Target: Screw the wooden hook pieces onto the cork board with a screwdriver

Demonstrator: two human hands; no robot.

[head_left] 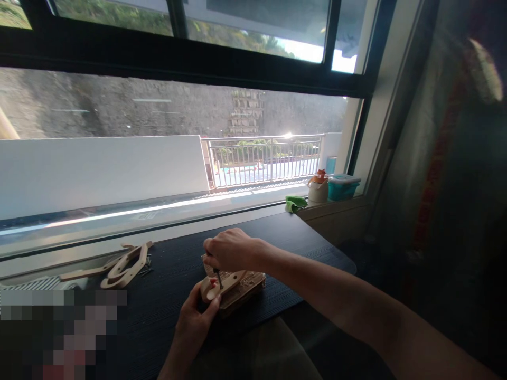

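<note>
My right hand is closed around a screwdriver; its handle is hidden in the fist. The dark shaft points down onto a light wooden piece with a rounded end. Around that rounded end my left hand is closed, with the thumb in front and the fingers behind. The light piece rests against a darker carved wooden block on the black table. Whether a screw sits under the tip is too small to tell.
To the left lie curved wooden parts and several loose screws. A green cloth, a bottle with an orange top and a teal tub stand along the window sill. The window runs behind the table.
</note>
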